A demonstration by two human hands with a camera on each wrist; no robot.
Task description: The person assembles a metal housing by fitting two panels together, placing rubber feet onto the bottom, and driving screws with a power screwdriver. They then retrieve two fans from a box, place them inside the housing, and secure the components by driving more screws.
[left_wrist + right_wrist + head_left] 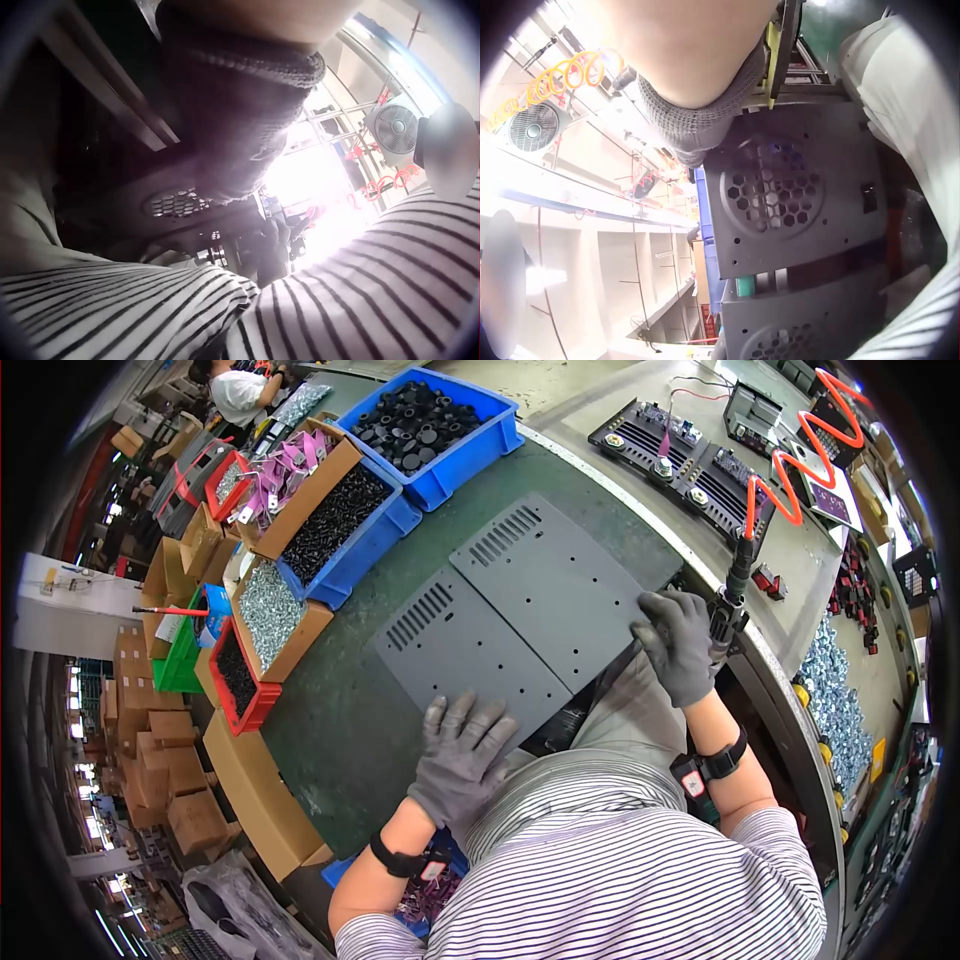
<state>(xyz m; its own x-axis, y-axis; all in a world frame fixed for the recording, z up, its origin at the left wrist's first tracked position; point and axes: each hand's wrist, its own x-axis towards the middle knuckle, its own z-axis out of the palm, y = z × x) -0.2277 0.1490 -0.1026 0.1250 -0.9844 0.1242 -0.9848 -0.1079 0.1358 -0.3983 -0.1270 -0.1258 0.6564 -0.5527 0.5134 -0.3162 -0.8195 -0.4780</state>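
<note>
Two dark grey metal panels lie side by side on the green work surface in the head view, the left panel (455,640) and the right panel (560,585), with slots at their far ends and small holes. My gloved left hand (462,755) rests at the near edge of the left panel, fingers spread and fairly straight. At the right panel's right corner, my gloved right hand (682,645) has its fingers bent round the edge. In the right wrist view, a panel side (840,195) shows a round honeycomb vent; glove (697,127) fingertips are hidden.
A power screwdriver (728,615) on an orange coiled cord hangs beside my right hand. Blue bins (440,485) of black parts, a box of silver screws (268,615) and a red bin (262,705) line the left side. Circuit assemblies (690,475) lie at the upper right.
</note>
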